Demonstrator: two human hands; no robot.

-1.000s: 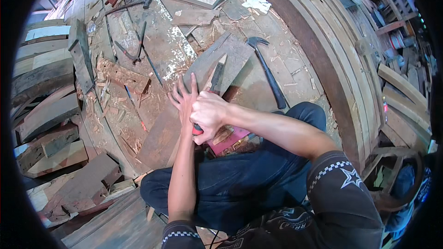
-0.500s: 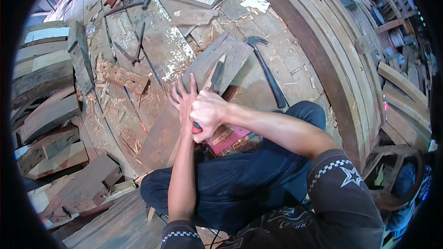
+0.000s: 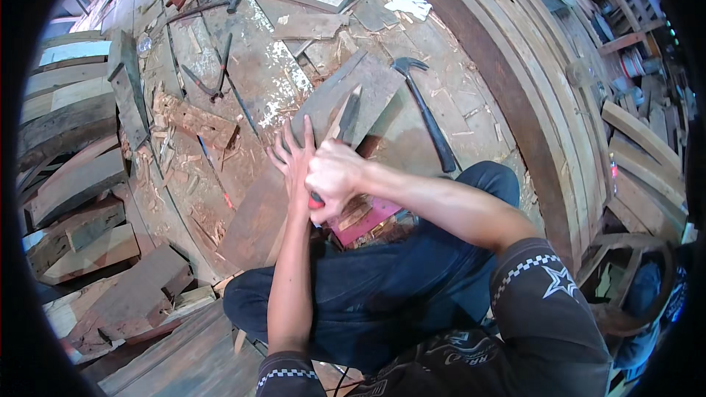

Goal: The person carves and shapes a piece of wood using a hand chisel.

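My left hand (image 3: 294,153) lies with spread fingers on a weathered board (image 3: 250,229). My right hand (image 3: 332,176), close against it, is closed on a red-handled tool (image 3: 318,200), whose working end is hard to make out. A pointed pale piece with a dark strip (image 3: 346,110) extends from beyond my right fist along the board. A claw hammer (image 3: 426,110) with a dark handle lies to the right of the board. A pink flat piece (image 3: 353,229) shows below my right hand.
Pliers-like tools (image 3: 213,84), another hammer (image 3: 228,1), a white glove or rag (image 3: 408,4) and wood chips lie on the floor. Timber offcuts (image 3: 81,176) are piled at the left. Long stacked planks (image 3: 515,81) curve along the right. My bent legs (image 3: 375,287) are below the hands.
My right hand and the tool in it have shifted very slightly up and right. My left hand stays in the same place.
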